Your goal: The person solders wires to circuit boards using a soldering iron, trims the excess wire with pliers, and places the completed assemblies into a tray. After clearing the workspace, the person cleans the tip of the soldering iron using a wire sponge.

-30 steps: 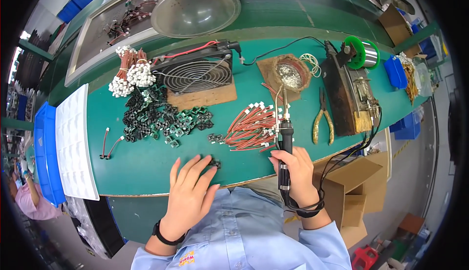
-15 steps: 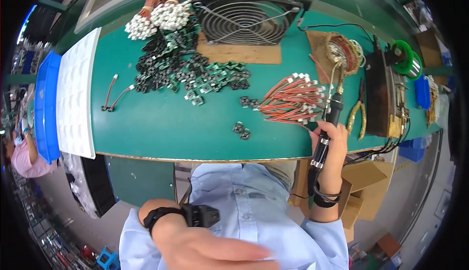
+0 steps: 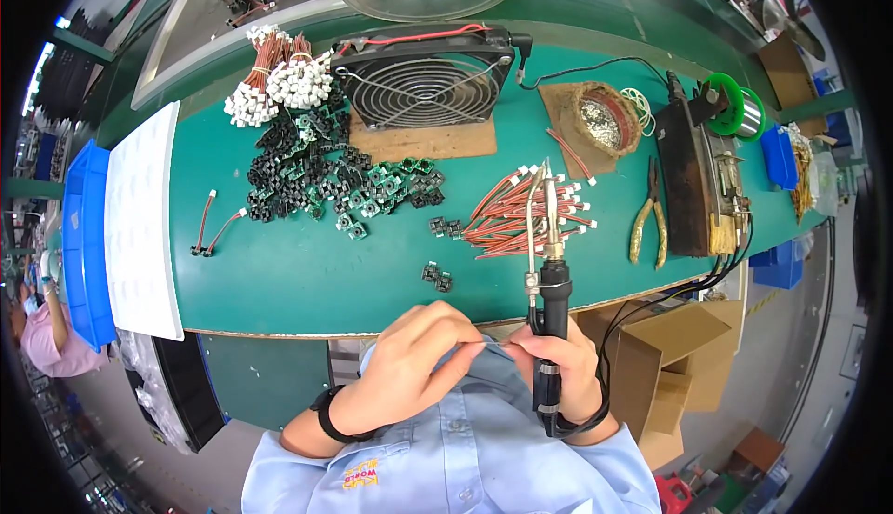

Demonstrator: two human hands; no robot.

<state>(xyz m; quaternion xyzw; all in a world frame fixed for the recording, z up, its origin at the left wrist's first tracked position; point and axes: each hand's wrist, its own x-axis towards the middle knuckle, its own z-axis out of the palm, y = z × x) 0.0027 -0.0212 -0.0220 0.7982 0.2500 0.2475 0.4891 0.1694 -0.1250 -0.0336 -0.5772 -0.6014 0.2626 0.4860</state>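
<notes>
My right hand (image 3: 579, 365) is wrapped round a black soldering iron (image 3: 555, 293), held upright with its metal tip and side feed tube pointing away from me. Between my hands, just off the table's near edge, stretches a thin silvery strand (image 3: 495, 343) that looks like solder wire. My left hand (image 3: 409, 370) pinches one end of it between thumb and forefinger; the other end meets my right fingertips. Beyond the iron's tip lies a pile of red-and-black wire leads (image 3: 507, 221) with white connectors. Several small black switch boards (image 3: 437, 278) sit to its left.
A heap of black and green boards (image 3: 316, 174) and bundled leads (image 3: 279, 81) lie far left, beside a fan (image 3: 423, 91). Two soldered leads (image 3: 219, 226) lie by a white tray (image 3: 139, 226). Right are pliers (image 3: 649, 216), a solder pot (image 3: 603, 123) and a solder spool (image 3: 741, 109).
My right hand has brought the iron left and nearer to me, away from the solder pot. My left hand has risen from my lap to meet it and now pinches the strand.
</notes>
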